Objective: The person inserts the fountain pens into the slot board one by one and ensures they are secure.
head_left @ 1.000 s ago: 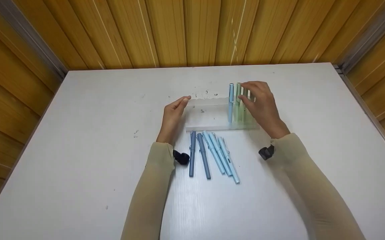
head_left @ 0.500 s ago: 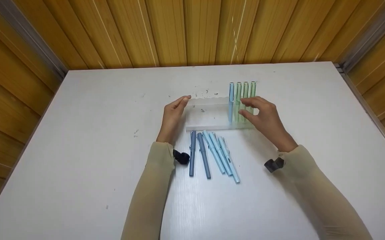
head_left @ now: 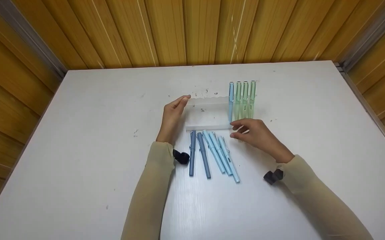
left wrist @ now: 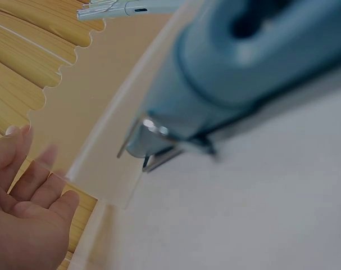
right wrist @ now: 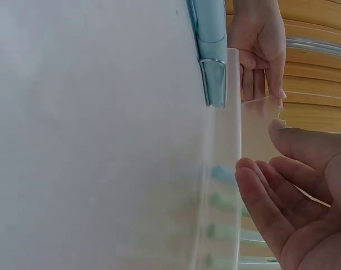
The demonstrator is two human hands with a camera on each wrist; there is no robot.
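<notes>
A clear plastic pen stand [head_left: 209, 127] with a scalloped top edge stands at mid-table. My left hand [head_left: 173, 115] pinches its upper left corner between thumb and fingers. In the stand's right part, one light blue pen [head_left: 231, 100] and three green pens [head_left: 245, 93] stand upright side by side. My right hand [head_left: 254, 133], thumb and fingers loosely bent and apart, hovers at the stand's lower front, between it and the loose pens. Nothing shows between its fingers in the right wrist view. Nearest to it lie three light blue pens [head_left: 221, 155].
Two dark blue pens [head_left: 198, 155] lie left of the light blue ones, in front of the stand; one looms large in the left wrist view. The white table [head_left: 79, 166] bears small dark marks. Wood-patterned panels [head_left: 199, 33] rise behind it.
My right hand has come away from the upright green pens, down and toward me to the stand's front lip. My left hand stays on the stand's corner.
</notes>
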